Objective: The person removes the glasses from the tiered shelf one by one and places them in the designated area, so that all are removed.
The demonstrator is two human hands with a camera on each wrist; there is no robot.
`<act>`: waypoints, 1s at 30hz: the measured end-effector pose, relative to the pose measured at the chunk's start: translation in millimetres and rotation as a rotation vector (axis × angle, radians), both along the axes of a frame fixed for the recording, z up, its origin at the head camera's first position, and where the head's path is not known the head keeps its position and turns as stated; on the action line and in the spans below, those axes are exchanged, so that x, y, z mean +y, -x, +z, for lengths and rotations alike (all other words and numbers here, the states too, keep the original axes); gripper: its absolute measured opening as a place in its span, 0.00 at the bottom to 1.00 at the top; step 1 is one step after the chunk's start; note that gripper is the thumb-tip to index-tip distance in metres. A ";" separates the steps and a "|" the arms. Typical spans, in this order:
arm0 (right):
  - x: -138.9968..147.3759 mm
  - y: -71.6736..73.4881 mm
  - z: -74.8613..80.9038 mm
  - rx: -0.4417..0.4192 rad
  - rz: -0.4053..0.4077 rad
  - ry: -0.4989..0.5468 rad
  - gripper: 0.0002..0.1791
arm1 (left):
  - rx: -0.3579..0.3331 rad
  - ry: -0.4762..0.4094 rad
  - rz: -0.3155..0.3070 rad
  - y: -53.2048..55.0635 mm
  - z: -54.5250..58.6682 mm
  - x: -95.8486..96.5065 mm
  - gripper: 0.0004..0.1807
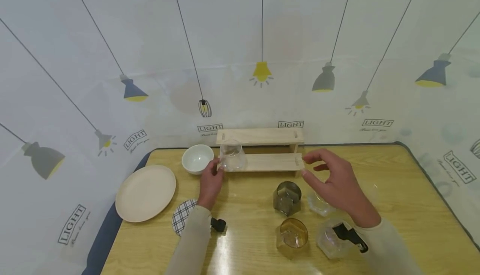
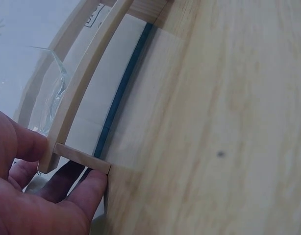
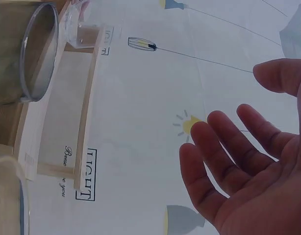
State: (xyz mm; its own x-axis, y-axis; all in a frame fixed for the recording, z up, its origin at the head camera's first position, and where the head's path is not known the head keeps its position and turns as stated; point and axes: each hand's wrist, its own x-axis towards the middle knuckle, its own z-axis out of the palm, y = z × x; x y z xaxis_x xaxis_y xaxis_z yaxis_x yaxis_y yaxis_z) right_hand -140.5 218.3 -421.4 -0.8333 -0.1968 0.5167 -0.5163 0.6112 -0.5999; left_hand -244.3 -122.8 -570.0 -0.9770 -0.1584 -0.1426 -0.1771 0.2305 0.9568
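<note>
A two-tier wooden shelf point(image 1: 268, 162) stands at the back of the table. On the left of its lower board sits a clear glass point(image 1: 232, 158). My left hand point(image 1: 211, 183) holds the left end of that board, close to the glass. In the left wrist view its fingers lie at the board's end point(image 2: 74, 115), the thumb by the upright below. My right hand point(image 1: 337, 183) is beside the shelf's right end, thumb and fingers spread apart with nothing between them. The right wrist view shows its palm and loosely bent fingers point(image 3: 238, 152).
A white bowl point(image 1: 198, 159), a beige plate point(image 1: 146, 193) and a checked round coaster point(image 1: 183, 216) lie on the left. Nearer the right hand stand a grey glass point(image 1: 287, 200), an amber glass point(image 1: 291, 238) and clear glasses point(image 1: 331, 239). A printed backdrop point(image 1: 232, 50) rises behind the table.
</note>
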 end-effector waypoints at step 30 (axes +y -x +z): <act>-124.8 129.7 -32.1 -0.412 0.176 0.021 0.36 | 0.016 0.027 0.020 5.6 -2.8 1.7 0.20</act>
State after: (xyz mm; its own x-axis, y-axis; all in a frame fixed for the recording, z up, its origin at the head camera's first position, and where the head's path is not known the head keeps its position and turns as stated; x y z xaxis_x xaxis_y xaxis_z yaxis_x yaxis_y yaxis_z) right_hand -270.2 93.6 -453.5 -0.9250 -0.3473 0.1540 -0.3268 0.5205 -0.7889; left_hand -250.0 -121.2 -572.7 -0.9757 -0.1819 -0.1222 -0.1666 0.2531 0.9530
